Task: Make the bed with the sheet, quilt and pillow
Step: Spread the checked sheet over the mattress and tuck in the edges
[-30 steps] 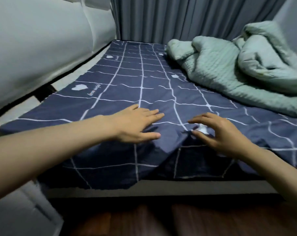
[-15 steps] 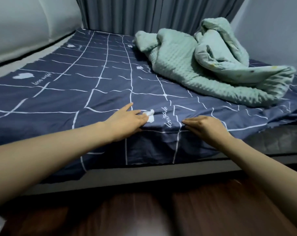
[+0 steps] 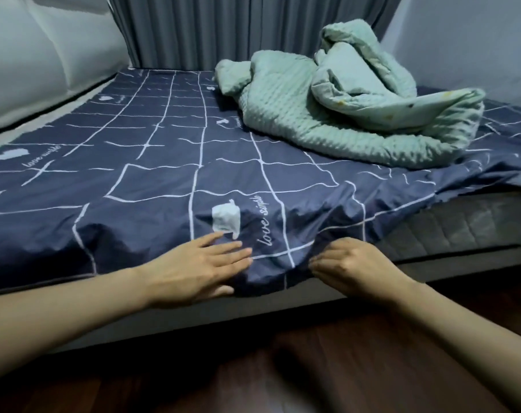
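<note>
Smoothing navy grid-patterned cotton sheet [image 3: 163, 162] at bed's near edge: left hand [image 3: 193, 272] flat, right hand [image 3: 351, 263] pinching hem; crumpled mint quilt [image 3: 327, 120] unspread, pillow unseen

Sheet [image 3: 151, 162] is lying flat and bare across left and middle of bed, giving hands open passage. Bunched quilt [image 3: 351, 114] is blocking the far right. Headboard [image 3: 29, 64] is walling off the left, curtain [image 3: 223, 28] closing the far end. Mattress [image 3: 462, 225] side is showing uncovered at right.
</note>
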